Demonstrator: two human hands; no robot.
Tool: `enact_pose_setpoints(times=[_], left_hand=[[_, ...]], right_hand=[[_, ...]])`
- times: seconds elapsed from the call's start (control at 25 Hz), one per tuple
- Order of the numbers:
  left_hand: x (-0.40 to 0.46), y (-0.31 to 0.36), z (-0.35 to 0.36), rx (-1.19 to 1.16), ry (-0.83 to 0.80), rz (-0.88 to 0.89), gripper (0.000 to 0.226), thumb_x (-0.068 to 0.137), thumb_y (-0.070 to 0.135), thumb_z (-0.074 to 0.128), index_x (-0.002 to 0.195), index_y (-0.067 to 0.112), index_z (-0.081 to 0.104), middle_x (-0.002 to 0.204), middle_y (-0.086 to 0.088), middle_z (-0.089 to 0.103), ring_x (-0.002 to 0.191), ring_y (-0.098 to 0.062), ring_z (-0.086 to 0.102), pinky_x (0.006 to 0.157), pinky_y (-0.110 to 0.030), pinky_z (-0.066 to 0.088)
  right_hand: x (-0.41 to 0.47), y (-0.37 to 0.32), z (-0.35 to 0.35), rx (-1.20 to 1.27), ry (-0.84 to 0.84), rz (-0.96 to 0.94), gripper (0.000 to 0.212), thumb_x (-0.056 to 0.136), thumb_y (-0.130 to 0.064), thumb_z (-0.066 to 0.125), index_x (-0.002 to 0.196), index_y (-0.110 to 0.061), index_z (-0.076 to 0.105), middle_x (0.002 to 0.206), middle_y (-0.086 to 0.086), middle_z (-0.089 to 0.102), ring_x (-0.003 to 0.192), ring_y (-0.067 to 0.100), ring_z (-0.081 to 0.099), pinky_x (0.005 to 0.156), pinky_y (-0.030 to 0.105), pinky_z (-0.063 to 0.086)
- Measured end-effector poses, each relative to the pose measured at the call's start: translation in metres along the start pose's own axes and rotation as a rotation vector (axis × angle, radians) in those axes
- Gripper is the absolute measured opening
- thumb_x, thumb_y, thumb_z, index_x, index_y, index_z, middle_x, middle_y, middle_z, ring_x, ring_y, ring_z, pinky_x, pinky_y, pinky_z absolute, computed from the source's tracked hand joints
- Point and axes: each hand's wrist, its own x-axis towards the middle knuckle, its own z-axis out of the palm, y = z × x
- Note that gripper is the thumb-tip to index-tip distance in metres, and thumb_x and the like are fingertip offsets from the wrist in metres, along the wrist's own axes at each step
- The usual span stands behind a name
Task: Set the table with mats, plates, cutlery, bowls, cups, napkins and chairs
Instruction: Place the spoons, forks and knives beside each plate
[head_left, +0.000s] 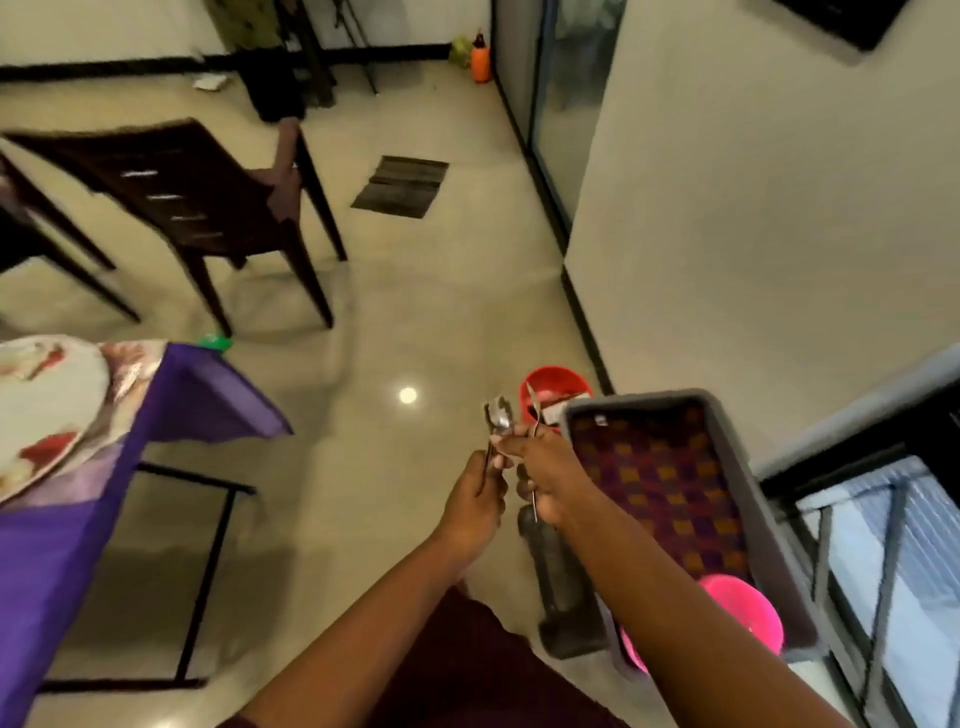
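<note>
My left hand (475, 499) grips the handles of a small bunch of steel cutlery (500, 415) whose heads stick up above my fingers. Right beside it, my right hand (550, 478) holds a single steel piece (534, 410) upright, its tip pointing up and its handle end poking out below my palm. Both hands are above the floor, just left of a grey crate (737, 467). At the left edge, a round patterned plate (41, 410) lies on a mat on the purple-clothed table (57, 561). A dark wooden chair (208, 208) stands on the floor beyond.
The grey crate holds a checked cloth (660, 483) and a pink bowl (748, 613). A red bucket (556, 384) stands on the floor behind my hands. A dark floor mat (402, 186) lies further off. A white wall and a glass door bound the right side.
</note>
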Motion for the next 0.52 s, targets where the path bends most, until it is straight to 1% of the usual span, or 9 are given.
enact_pose_setpoints(times=[0.08,0.16,0.2,0.28,0.32,0.4,0.44,0.48,0.52], left_hand=[[-0.019,-0.008,-0.026,-0.080,0.077,-0.002,0.017,0.106,0.015,0.029,0.108,0.010,0.045,0.072,-0.004,0.047,0.052,-0.008,0.042,0.051,-0.022,0.040],[-0.035,-0.012,-0.052,-0.187,0.158,-0.049,0.019,0.104,0.011,0.030,0.109,0.017,0.047,0.081,-0.005,0.054,0.058,-0.011,0.049,0.057,-0.024,0.048],[-0.044,-0.016,-0.067,-0.224,0.200,-0.074,0.022,0.101,0.006,0.030,0.109,0.019,0.047,0.088,-0.005,0.058,0.062,-0.013,0.052,0.056,-0.024,0.048],[-0.062,-0.023,-0.095,-0.232,0.278,-0.106,0.033,0.090,-0.004,0.030,0.103,0.021,0.047,0.100,-0.003,0.062,0.064,-0.016,0.051,0.050,-0.024,0.039],[-0.071,-0.027,-0.109,-0.228,0.317,-0.120,0.036,0.085,-0.006,0.030,0.097,0.023,0.048,0.099,-0.002,0.062,0.061,-0.015,0.048,0.049,-0.025,0.034],[-0.094,-0.035,-0.138,-0.247,0.407,-0.153,0.036,0.080,-0.004,0.031,0.084,0.025,0.050,0.081,0.000,0.056,0.057,-0.013,0.038,0.049,-0.025,0.028],[-0.106,-0.039,-0.151,-0.265,0.450,-0.156,0.034,0.082,-0.002,0.033,0.079,0.026,0.051,0.075,0.000,0.052,0.055,-0.012,0.035,0.047,-0.024,0.026],[-0.120,-0.043,-0.164,-0.297,0.482,-0.150,0.031,0.084,0.001,0.036,0.076,0.026,0.052,0.075,-0.001,0.054,0.051,-0.010,0.033,0.045,-0.023,0.024],[-0.140,-0.050,-0.180,-0.332,0.510,-0.142,0.027,0.088,0.005,0.042,0.077,0.026,0.054,0.078,-0.002,0.060,0.048,-0.009,0.031,0.044,-0.022,0.023]], right_hand=[[-0.009,0.006,0.034,-0.058,-0.064,0.038,0.006,0.089,-0.010,0.063,0.086,-0.009,0.059,0.052,0.000,0.050,0.033,0.006,0.034,0.034,0.016,0.020],[-0.017,0.010,0.062,-0.073,-0.118,0.049,0.018,0.094,-0.022,0.059,0.080,-0.013,0.054,0.048,-0.003,0.037,0.034,0.007,0.026,0.035,0.018,0.017],[-0.023,0.012,0.077,-0.084,-0.146,0.045,0.022,0.097,-0.028,0.055,0.080,-0.015,0.052,0.050,-0.004,0.032,0.038,0.008,0.024,0.037,0.019,0.017],[-0.033,0.016,0.107,-0.122,-0.179,0.016,0.031,0.101,-0.036,0.044,0.079,-0.015,0.051,0.053,-0.004,0.032,0.045,0.010,0.027,0.043,0.024,0.022],[-0.038,0.019,0.125,-0.161,-0.182,-0.006,0.034,0.102,-0.033,0.041,0.076,-0.014,0.052,0.056,-0.002,0.037,0.049,0.012,0.032,0.048,0.025,0.027],[-0.054,0.027,0.162,-0.262,-0.202,-0.058,0.033,0.099,-0.024,0.043,0.070,-0.015,0.057,0.072,0.000,0.050,0.062,0.015,0.043,0.060,0.028,0.034],[-0.063,0.033,0.180,-0.308,-0.226,-0.088,0.034,0.099,-0.023,0.043,0.071,-0.016,0.060,0.081,0.000,0.052,0.068,0.015,0.045,0.063,0.027,0.036],[-0.071,0.041,0.197,-0.349,-0.252,-0.111,0.037,0.102,-0.027,0.040,0.074,-0.017,0.063,0.087,0.001,0.052,0.073,0.014,0.046,0.064,0.026,0.037],[-0.083,0.052,0.217,-0.381,-0.291,-0.118,0.038,0.104,-0.030,0.037,0.081,-0.018,0.065,0.091,0.003,0.052,0.077,0.013,0.047,0.063,0.025,0.038]])
